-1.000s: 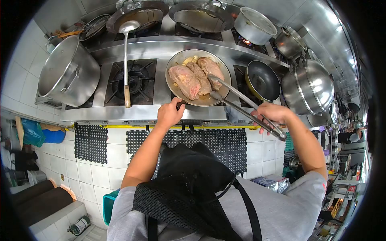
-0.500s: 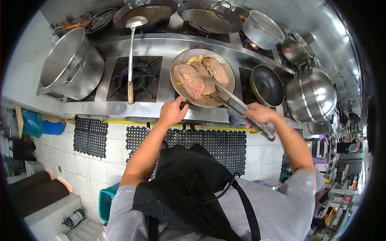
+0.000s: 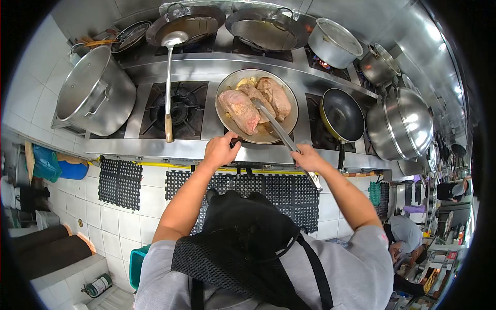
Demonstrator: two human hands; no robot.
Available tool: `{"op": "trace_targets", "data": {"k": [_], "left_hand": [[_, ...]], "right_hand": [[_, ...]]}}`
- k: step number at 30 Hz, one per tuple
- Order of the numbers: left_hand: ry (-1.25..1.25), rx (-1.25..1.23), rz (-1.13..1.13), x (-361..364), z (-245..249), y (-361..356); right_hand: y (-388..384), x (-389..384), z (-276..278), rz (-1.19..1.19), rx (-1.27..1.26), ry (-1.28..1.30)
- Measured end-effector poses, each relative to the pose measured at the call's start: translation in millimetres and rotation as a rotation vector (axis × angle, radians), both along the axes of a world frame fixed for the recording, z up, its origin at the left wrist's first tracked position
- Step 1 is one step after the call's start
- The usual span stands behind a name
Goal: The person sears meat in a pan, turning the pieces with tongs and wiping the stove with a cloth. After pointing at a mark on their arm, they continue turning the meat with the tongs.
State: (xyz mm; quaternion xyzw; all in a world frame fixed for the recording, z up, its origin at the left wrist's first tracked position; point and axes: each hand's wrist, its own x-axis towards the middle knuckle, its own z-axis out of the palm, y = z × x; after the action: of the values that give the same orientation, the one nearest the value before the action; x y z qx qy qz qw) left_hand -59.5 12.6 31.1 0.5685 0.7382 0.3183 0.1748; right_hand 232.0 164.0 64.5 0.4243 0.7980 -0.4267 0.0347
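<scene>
A wide frying pan (image 3: 221, 120) holds several large pieces of browned meat (image 3: 239, 109), with pale garlic cloves (image 3: 247, 81) by its far rim. My left hand (image 3: 221, 150) is closed around the pan's short dark handle (image 3: 235, 141) at the near side. In my right hand (image 3: 310, 158), metal tongs (image 3: 281, 132) slant up and left over the pan's right rim. Their tips rest at the middle piece of meat (image 3: 252, 93), between the other two. The tong arms look close together, and their rear end sticks out below my fist.
A black wok pan (image 3: 342, 114) stands to the right, beside a domed steel pot (image 3: 400, 124). Left of my pan, a long ladle (image 3: 168, 98) lies across a burner (image 3: 181, 108). A tall stockpot (image 3: 98, 95) stands farther left. Another person (image 3: 405, 232) bends at far right.
My right hand has shifted left toward the pan. The tongs have drawn closer together and now point more steeply, tips at the middle piece. My left hand stays on the handle.
</scene>
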Motion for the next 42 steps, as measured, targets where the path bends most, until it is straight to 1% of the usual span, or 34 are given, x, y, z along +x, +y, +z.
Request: {"op": "trace_targets", "data": {"k": [1,3,4,5,7,9,11,12,13,14,15,16,17,19,20,21,23,24,26,29,33,36,39,40,41,42], "left_hand": [[0.033,0.000,0.029,1.3,-2.6,-0.7],[0.042,0.030,0.040,1.1,-5.6,0.5],[0.052,0.060,0.051,2.0,-6.5,0.9],[0.052,0.059,0.049,1.9,-7.1,0.5],[0.034,0.007,0.082,-0.7,-1.8,-1.7],[0.023,-0.013,0.087,-4.4,2.1,-2.0],[0.005,-0.033,0.099,-5.7,3.9,-1.6],[0.009,-0.026,0.098,-5.4,4.2,-1.9],[0.014,-0.019,0.097,-5.0,4.3,-2.0],[0.014,-0.018,0.099,-4.4,4.2,-2.0],[0.025,-0.018,0.098,-3.1,3.6,-2.2],[0.036,-0.018,0.095,-1.8,2.9,-2.3],[0.039,-0.020,0.089,-0.5,2.3,-2.6],[0.048,0.001,0.090,2.7,2.0,-2.1],[0.049,0.000,0.082,4.2,2.0,-1.7],[0.046,0.002,0.076,5.8,2.1,-1.7],[0.042,0.000,0.070,9.1,1.4,-2.8],[0.035,-0.012,0.084,10.8,1.4,-2.4],[0.028,-0.026,0.088,12.7,-0.5,-2.3],[0.013,0.015,0.097,13.1,-3.9,-1.3],[0.019,-0.039,0.116,10.2,1.7,-3.8],[-0.023,-0.019,0.109,8.7,3.2,-6.0],[-0.014,-0.008,0.083,12.8,4.5,-7.4],[0.009,-0.017,0.084,15.9,5.1,-5.2],[0.007,-0.015,0.086,17.7,4.5,-3.8],[0.010,-0.009,0.095,18.6,1.7,-3.8]], "right_hand": [[-2.9,2.4,-0.1,0.005,0.000,-0.002],[-9.5,5.3,4.0,-0.270,-0.115,0.156],[-9.5,5.8,2.8,-0.449,-0.339,0.268],[-7.7,7.2,7.0,-0.451,-0.340,0.269],[-6.5,6.7,21.7,-0.515,-0.898,0.200],[-15.6,3.7,19.1,-0.525,-0.921,0.254],[-27.5,1.6,15.7,-0.467,-0.593,0.170],[-24.0,8.4,3.3,-0.400,-0.464,0.126],[-23.7,14.4,-5.0,-0.397,-0.463,0.125],[-24.4,20.6,-13.3,-0.295,-0.174,0.089],[-28.7,19.2,-9.7,-0.193,0.110,0.053],[-31.7,20.2,-0.3,-0.162,0.186,-0.031],[-32.9,22.1,2.0,-0.168,0.183,-0.029],[-34.2,27.7,6.2,-0.043,0.498,-0.303],[-34.3,28.3,8.8,0.006,0.555,-0.418],[-35.4,30.8,8.5,0.002,0.555,-0.419],[-37.8,38.4,5.3,0.072,0.870,-0.429],[-31.7,43.6,-1.0,0.069,0.867,-0.430],[-15.8,54.2,-14.4,0.132,1.026,-0.484],[-18.9,57.5,0.2,0.186,1.093,-0.447],[-22.9,75.1,18.1,0.235,1.159,-0.504],[-18.7,78.2,30.3,0.313,1.350,-0.525],[-23.6,66.2,19.9,0.262,1.324,-0.548],[-28.2,60.9,21.1,0.221,1.206,-0.556],[-30.0,57.5,25.5,0.224,1.209,-0.557],[-36.0,53.1,38.8,0.196,1.069,-0.562]]}}
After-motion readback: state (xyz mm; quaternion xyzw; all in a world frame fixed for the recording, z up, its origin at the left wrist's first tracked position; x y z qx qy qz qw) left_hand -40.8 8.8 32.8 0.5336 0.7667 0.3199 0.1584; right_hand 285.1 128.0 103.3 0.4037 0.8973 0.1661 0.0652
